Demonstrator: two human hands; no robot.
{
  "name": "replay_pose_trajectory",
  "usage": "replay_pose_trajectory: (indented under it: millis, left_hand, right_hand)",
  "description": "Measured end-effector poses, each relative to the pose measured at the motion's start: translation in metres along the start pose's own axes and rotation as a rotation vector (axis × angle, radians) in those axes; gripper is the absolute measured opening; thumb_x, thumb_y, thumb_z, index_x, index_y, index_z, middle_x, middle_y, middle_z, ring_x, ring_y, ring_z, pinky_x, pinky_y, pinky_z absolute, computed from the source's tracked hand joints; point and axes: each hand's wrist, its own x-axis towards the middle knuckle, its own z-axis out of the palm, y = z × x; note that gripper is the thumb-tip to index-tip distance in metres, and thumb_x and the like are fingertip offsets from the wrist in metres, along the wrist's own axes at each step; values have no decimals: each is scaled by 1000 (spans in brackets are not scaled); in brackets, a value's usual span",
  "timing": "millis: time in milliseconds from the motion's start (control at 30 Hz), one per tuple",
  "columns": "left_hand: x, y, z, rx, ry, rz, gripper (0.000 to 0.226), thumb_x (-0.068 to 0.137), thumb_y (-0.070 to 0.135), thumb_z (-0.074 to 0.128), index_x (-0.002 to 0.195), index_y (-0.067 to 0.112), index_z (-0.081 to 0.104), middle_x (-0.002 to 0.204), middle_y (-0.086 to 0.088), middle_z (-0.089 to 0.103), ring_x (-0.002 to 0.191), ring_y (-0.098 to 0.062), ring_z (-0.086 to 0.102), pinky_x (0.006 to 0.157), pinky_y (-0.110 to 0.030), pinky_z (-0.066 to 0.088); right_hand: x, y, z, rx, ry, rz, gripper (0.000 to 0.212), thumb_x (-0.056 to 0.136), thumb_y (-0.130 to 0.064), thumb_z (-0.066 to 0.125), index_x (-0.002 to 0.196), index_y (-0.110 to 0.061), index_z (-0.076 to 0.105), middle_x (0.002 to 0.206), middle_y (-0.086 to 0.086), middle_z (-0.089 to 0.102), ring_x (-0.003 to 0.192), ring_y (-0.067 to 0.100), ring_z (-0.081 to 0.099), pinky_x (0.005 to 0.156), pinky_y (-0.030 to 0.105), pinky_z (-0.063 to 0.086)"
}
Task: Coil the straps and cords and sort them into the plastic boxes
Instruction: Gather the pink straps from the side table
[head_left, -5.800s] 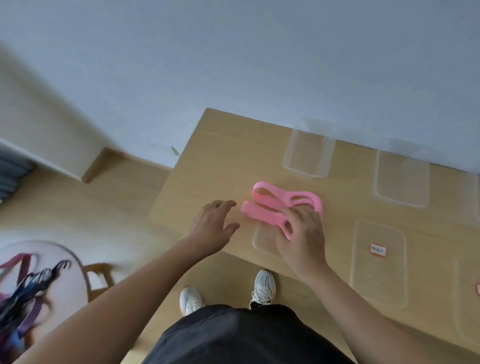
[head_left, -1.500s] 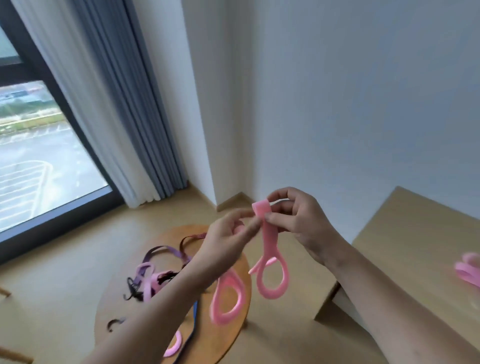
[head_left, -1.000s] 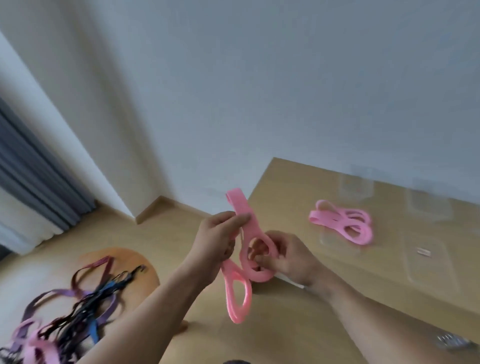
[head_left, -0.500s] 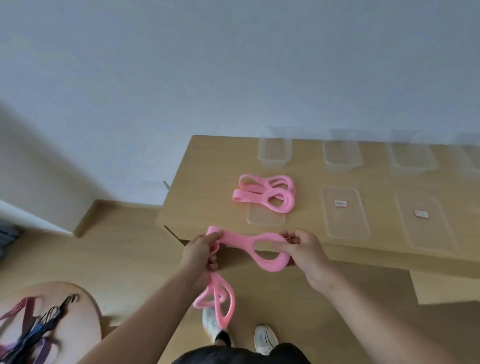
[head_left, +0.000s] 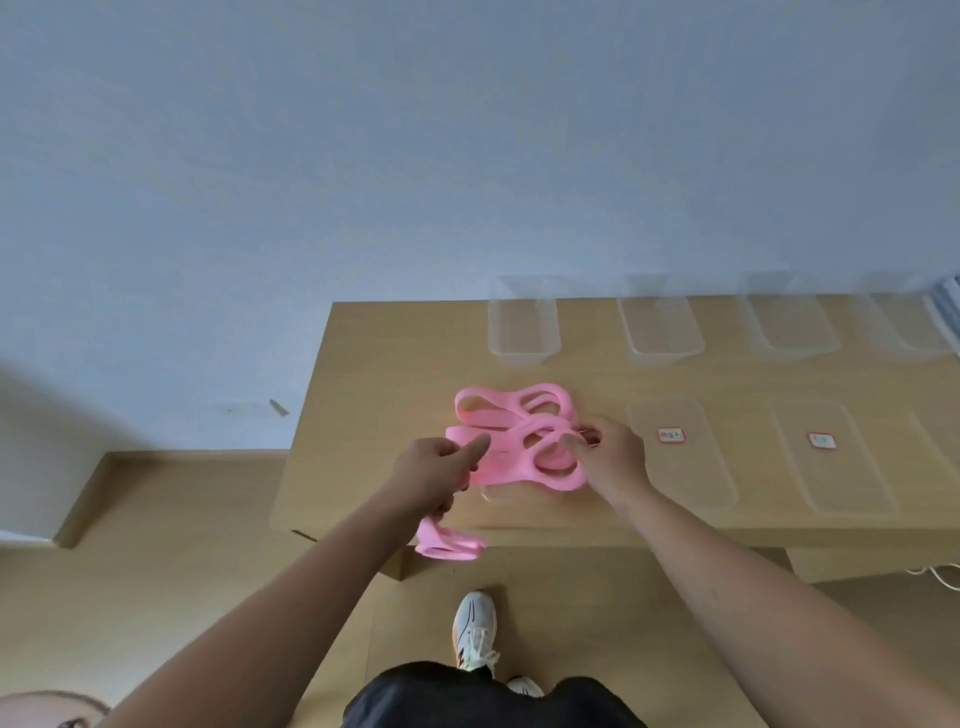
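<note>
Lower centre: a white shoe on the wood floor, with both forearms rising toward mid-frame. Just left of centre, the left hand has its fingers curled round the held pink strap, thumb laid along the band. A looped tail of the same strap hangs below the fist, over the near edge of the table. Just right of centre, the right hand pinches the strap's other loop between thumb and fingertips. The band is thus spread between the two hands above a clear box, of which only the near rim shows; its contents are hidden. Directly behind lies a second pink strap, loosely folded; whether it rests in that box or on the tabletop cannot be told. The strap appears light, soft and limp, with some spring. It would likely flop open if let go, so it is best pinched where its layers cross, all layers together. To the right sit a first labelled box and a second labelled box, shallow, clear and apparently empty. At the wall stands the far row of boxes, four deeper clear tubs, seemingly empty.
</note>
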Motion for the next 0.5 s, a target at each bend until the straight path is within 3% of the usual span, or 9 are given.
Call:
replay_pose_trajectory:
  millis: [67,133,200,233,300,333,400,500]
  left_hand:
    - [3,24,-2,-95,-100,23,52,95,56,64,83,6,71,55,6,52,39,-13,41,40,-20,34]
    - [8,45,-3,-220,-154,30,52,95,58,64,77,9,66,58,5,49,43,-14,40,43,-22,33]
    - [15,63,0,-401,-149,-8,52,93,59,66,69,14,56,58,4,46,44,-14,37,42,-23,31]
    - [20,71,2,-519,-140,-44,52,93,58,67,65,16,52,57,3,44,43,-13,35,42,-23,30]
    - [31,87,9,-728,-121,-129,54,93,57,68,63,18,45,54,4,38,41,-12,30,39,-23,27]
    - [37,94,13,-799,-102,-169,55,94,57,66,63,18,42,54,4,35,40,-12,27,38,-22,25]
    - [49,105,18,-890,-55,-235,56,96,59,61,64,19,38,53,5,30,39,-10,25,36,-21,23]
    - [63,116,26,-1032,-41,-317,56,99,59,57,66,19,36,54,5,27,39,-9,25,36,-20,23]
  right_hand:
    - [5,2,1,-256,79,-63,21,90,-26,69,109,-15,71,103,5,73,90,24,62,71,29,40]
    - [0,-1,1,-326,153,-178,24,91,-32,68,109,-16,71,105,4,72,98,28,62,74,29,42]
    - [-15,-15,0,55,28,-99,31,93,-49,65,108,-23,72,104,-4,74,99,24,67,72,19,48]
    - [-26,-26,-1,327,-146,7,43,90,-60,61,108,-24,72,101,-6,76,98,24,70,70,15,51]
    - [-43,-39,-3,667,-444,101,75,79,-77,57,116,-13,68,99,2,76,95,27,72,74,23,56]
    - [-50,-40,-4,749,-527,97,85,75,-80,59,119,-7,65,101,8,75,94,28,70,80,31,57]
    - [-60,-45,-8,786,-600,53,82,74,-78,63,121,-12,67,110,14,72,101,31,68,91,42,55]
    - [-66,-51,-10,610,-547,6,79,72,-66,76,136,-26,55,124,7,67,114,23,66,93,41,56]
